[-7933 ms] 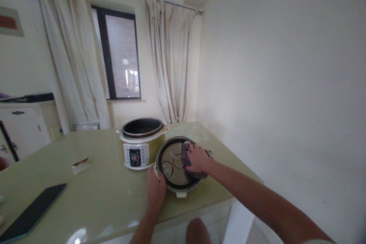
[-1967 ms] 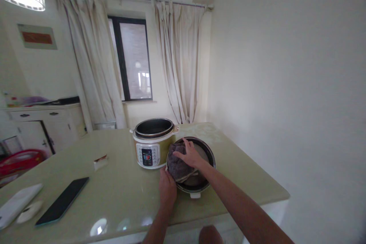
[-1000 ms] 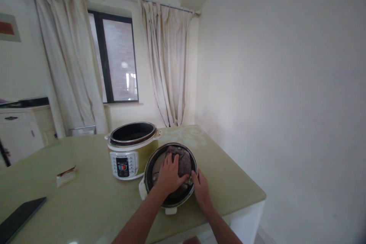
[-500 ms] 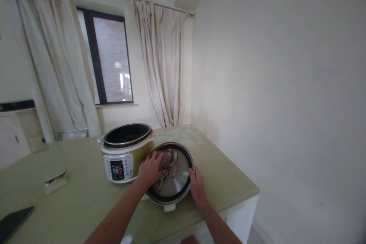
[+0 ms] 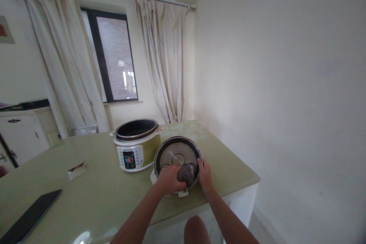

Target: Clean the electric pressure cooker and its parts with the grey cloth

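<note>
Head cam: L hand [image 5: 170, 180] clamped on cloth [image 5: 187, 174], R hand [image 5: 205, 175] clamped on lid [image 5: 185, 152], cooker panel [image 5: 130, 158] txt illegible.

Cloth [image 5: 187, 174] now at lower right of lid [image 5: 176, 153], previously left side.

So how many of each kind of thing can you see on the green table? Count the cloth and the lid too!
Cooker, with its top open: 1
Round lid, held by the right hand: 1
Cloth, in the left hand: 1
Dark flat slab: 1
Small packet: 1
Total: 5
</note>
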{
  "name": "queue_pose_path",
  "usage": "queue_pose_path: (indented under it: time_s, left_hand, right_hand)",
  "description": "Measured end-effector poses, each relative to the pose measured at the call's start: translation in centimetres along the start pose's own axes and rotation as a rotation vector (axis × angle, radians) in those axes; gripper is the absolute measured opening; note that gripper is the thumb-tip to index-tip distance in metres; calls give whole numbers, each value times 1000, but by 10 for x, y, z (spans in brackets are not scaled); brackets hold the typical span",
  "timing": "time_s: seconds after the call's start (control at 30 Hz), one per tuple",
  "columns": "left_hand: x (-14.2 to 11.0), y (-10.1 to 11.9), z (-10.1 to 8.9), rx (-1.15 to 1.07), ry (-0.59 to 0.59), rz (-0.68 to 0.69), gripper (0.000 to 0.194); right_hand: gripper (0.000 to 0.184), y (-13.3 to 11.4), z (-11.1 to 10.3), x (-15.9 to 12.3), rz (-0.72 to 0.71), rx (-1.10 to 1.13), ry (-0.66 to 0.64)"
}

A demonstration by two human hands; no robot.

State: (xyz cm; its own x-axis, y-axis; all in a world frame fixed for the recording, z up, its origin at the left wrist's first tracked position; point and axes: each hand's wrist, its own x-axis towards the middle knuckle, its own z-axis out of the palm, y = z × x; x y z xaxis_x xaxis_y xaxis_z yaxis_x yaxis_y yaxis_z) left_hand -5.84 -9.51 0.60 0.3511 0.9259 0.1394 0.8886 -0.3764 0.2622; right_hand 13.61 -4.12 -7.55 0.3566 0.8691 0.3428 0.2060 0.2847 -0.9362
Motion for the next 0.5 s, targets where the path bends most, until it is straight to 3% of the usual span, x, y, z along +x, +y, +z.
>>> queue_pose_path:
  time_s: [0.07,0.13,0.23,0.33,0.4,0.5]
  left_hand:
    - [4,1,5,-57,28,-6,48]
    - [3,-7,11,-107,129,-22,54]
    - [-10,-41,24,-128,409,-96,62]
    - [-31,-81,38,-111,624,-265,55]
    - [-43,-99,43,-99,644,-373,52]
    - [-50,-106,46,-101,569,-426,55]
  right_hand:
    - [49,1,-2,0,-4,-9,18]
    - [47,3,-3,0,-2,-36,43]
    - [46,10,-2,3,15,-88,133]
    - [44,19,5,15,71,-142,275]
    - [42,23,13,29,148,-164,359]
    - [50,26,30,59,261,-173,421]
